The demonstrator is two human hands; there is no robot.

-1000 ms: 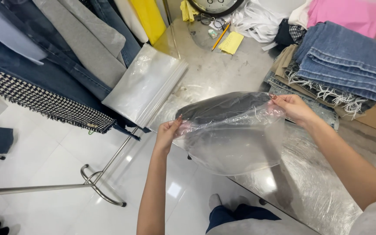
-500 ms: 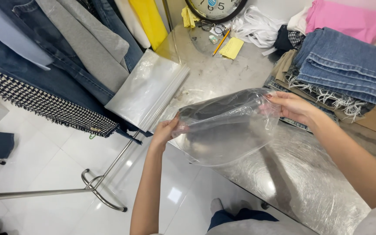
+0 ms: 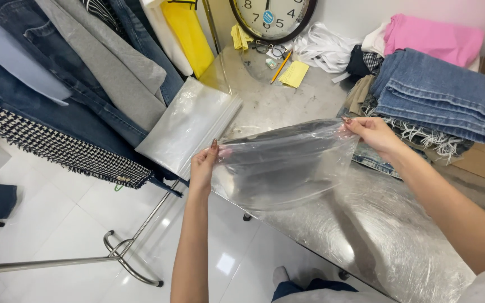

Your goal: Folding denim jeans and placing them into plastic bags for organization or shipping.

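While the left hand (image 3: 203, 165) pinches one upper corner of a clear plastic bag (image 3: 284, 165) and the right hand (image 3: 374, 134) pinches the other, the bag hangs stretched between them at the centre of the frame, over the near edge of the steel table (image 3: 377, 224). Both sets of fingers are closed on the bag's top edge, thumbs pressed against the film. The bag's mouth gapes slightly, and its lower part sags in a rounded curve above the table edge and the white floor (image 3: 74, 224).

Just left of the bag, a stack of flat clear bags (image 3: 189, 126) lies at the table's corner, tilting off its edge. At upper left, jeans and jackets (image 3: 57, 84) hang on a rack. At upper right, folded jeans (image 3: 444, 92) lie under a pink garment (image 3: 433, 36). At top centre a wall clock (image 3: 270, 17) leans on the table, with a pencil (image 3: 281, 59) and yellow sticky notes (image 3: 294, 73) below it.
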